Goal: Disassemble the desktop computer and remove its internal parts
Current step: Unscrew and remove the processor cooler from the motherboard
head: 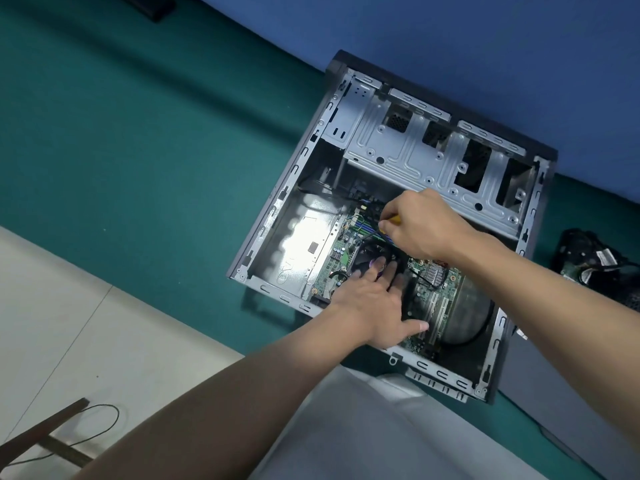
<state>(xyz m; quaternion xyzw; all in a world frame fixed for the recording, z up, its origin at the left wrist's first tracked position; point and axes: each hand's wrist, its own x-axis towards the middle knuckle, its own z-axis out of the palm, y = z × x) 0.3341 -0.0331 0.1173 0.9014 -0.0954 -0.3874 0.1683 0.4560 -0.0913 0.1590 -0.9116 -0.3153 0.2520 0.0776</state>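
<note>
Covering most of the ground, a green mat meets a blue surface along its far edge and pale floor tiles on the near left. White fabric fills the bottom of the view between the two forearms. The desktop computer case lies on its side on the mat, side panel off, its far end just beside the blue surface. Inside, a bare metal drive cage takes up the far end, and the green motherboard sits on the case floor at the near right. A dark heap of removed parts and cables rests on the mat to the right of the case, apart from it.

The left hand reaches in over the near rim and lies flat on the black cooler fan, fingers straight and slightly spread, thumb stretched out sideways over the board. The right hand is curled round a yellow-handled screwdriver, whose dark shaft slants down to the far edge of the fan; whether the tip sits in a screw cannot be told
</note>
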